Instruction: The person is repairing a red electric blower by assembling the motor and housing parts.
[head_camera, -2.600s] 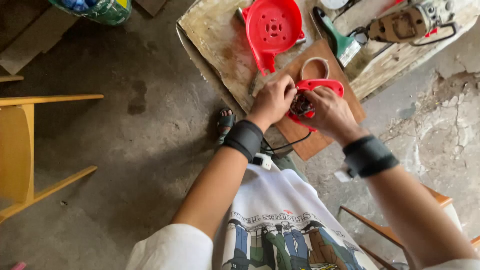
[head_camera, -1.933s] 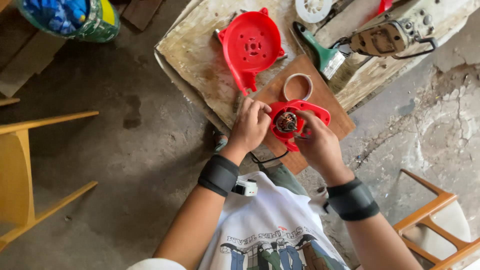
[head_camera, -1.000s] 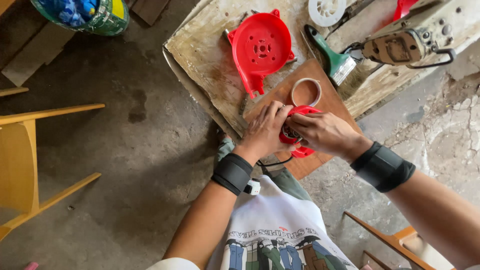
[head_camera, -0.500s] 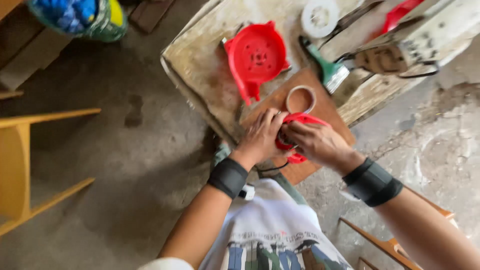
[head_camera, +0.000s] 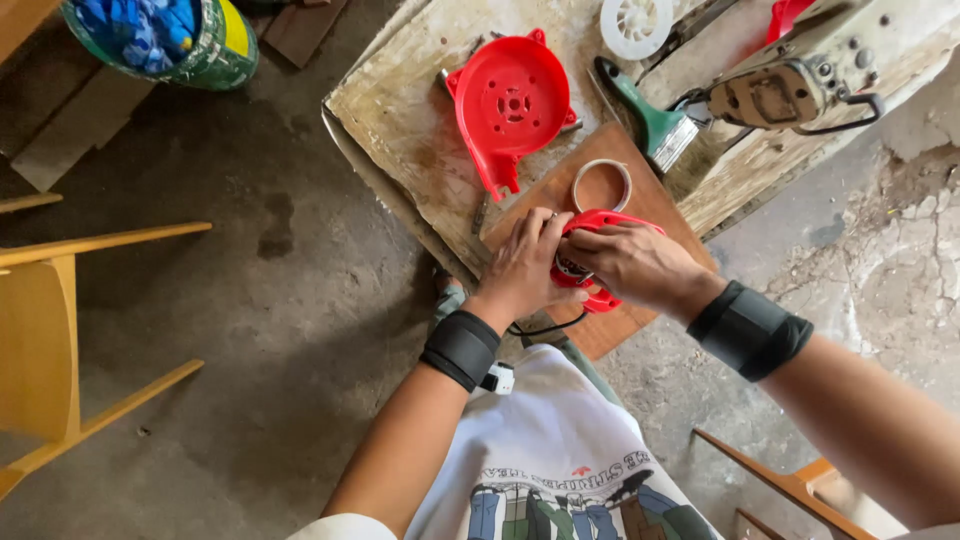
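Both hands clasp the red housing (head_camera: 600, 262) on the brown board (head_camera: 610, 330): left hand (head_camera: 525, 268) gripping its edge; right hand (head_camera: 630, 262) covering it; the fingertips seemingly work inside; a slip could pinch them or tug the black cord (head_camera: 545, 328).

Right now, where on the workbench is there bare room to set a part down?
Bare bench top lies left of the red cover, toward the near-left edge. The brown board is crowded by both hands, left hand and right hand, the red housing and the ring. Brush and power tool fill the right.
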